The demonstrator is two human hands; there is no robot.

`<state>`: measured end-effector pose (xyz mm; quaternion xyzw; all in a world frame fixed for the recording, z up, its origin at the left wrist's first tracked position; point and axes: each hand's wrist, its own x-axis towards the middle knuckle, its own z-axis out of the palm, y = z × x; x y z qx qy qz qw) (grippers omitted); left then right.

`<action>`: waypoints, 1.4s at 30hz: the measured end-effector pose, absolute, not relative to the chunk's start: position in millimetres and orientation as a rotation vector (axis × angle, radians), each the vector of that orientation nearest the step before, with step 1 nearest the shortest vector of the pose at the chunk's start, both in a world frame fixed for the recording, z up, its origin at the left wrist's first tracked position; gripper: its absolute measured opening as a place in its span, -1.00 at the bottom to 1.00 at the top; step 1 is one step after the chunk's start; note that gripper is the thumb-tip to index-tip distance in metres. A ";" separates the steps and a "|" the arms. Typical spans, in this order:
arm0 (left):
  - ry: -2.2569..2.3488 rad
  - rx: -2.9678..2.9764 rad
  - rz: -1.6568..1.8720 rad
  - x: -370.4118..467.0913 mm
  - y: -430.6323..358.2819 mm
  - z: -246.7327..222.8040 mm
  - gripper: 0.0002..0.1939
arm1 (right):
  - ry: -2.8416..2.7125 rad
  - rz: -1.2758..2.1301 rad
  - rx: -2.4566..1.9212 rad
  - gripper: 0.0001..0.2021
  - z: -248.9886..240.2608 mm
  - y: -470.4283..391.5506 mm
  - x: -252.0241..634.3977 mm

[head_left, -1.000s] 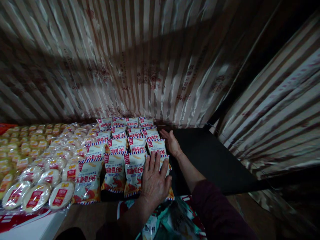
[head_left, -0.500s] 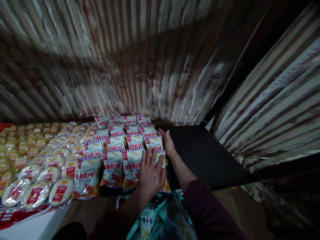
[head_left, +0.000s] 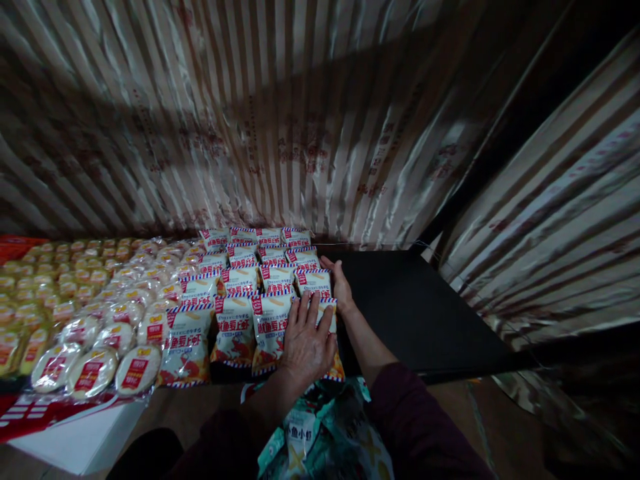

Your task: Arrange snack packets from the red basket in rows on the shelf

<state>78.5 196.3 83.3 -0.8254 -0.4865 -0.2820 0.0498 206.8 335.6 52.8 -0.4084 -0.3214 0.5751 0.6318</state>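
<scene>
Rows of white, red and orange snack bags (head_left: 233, 331) stand on a black surface, lined up one behind another. My left hand (head_left: 307, 340) lies flat with its fingers spread over the front right bags, touching their faces. Along the right side of the rows, my right hand (head_left: 339, 285) is upright with its palm against the bags, fingers stretched and partly hidden behind them. Neither hand is gripping a bag. Beneath my forearms sit green snack bags (head_left: 325, 433), partly covered by my left arm.
Round wrapped cakes (head_left: 90, 375) and small yellow packs (head_left: 63, 277) fill the left side. The black tabletop (head_left: 405, 307) extends to the right. Striped sheeting (head_left: 300, 120) hangs behind, and a white box (head_left: 80, 437) is at the lower left.
The view has shifted slightly, so the bags and cakes appear a little further right. Both hands keep nearly the same place against the bags.
</scene>
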 end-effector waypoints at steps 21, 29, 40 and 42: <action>-1.485 -2.518 -0.861 68.1 195.9 86.6 -0.47 | -0.766 1.211 -1.019 -0.40 54.1 334.4 198.6; -1.457 -2.520 -0.881 66.9 194.4 89.0 -0.46 | -0.759 1.237 -0.991 -0.41 55.6 333.0 202.6; -1.478 -2.491 -0.826 72.8 193.2 97.3 -0.42 | -0.849 1.166 -1.033 -0.35 54.0 352.6 217.7; -1.500 -2.497 -0.813 75.9 196.5 97.6 -0.42 | -0.828 1.203 -1.036 -0.36 57.7 362.0 220.0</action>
